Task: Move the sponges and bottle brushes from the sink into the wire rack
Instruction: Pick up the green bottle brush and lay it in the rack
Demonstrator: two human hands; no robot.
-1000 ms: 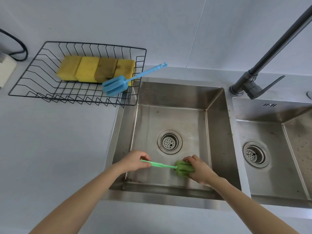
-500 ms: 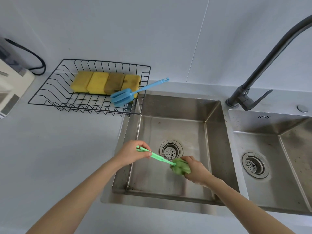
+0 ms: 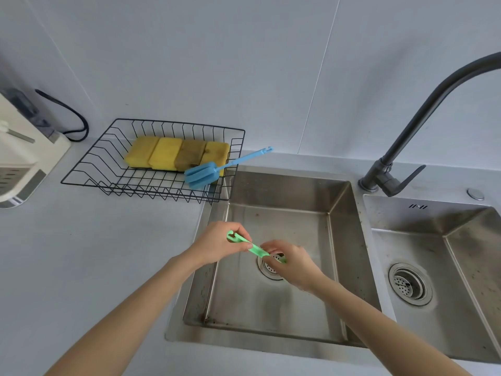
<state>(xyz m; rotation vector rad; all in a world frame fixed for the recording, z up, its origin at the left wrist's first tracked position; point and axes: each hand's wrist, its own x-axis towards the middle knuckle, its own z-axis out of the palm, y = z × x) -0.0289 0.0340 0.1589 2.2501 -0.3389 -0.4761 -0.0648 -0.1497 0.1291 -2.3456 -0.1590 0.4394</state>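
A green bottle brush (image 3: pixel 254 249) is held in the air above the left sink basin (image 3: pixel 341 240). My left hand (image 3: pixel 219 244) pinches its handle near the hooked end. My right hand (image 3: pixel 291 263) is closed over its head, which is mostly hidden, just above the drain (image 3: pixel 267 268). The black wire rack (image 3: pixel 89 169) stands on the counter to the upper left. Several yellow sponges (image 3: pixel 165 153) lie side by side in it. A blue bottle brush (image 3: pixel 202 173) rests in the rack's right corner, its handle sticking out over the rim toward the sink.
A dark faucet (image 3: pixel 423 115) rises between the two basins. The right basin (image 3: pixel 461 267) has its own drain. A white appliance (image 3: pixel 19 158) with a black cord (image 3: pixel 73 118) sits at the far left on the grey counter (image 3: pixel 81 253).
Both hands have lifted the green brush from the basin floor and carried it up and left. The handle end has risen and tilted toward the rack.
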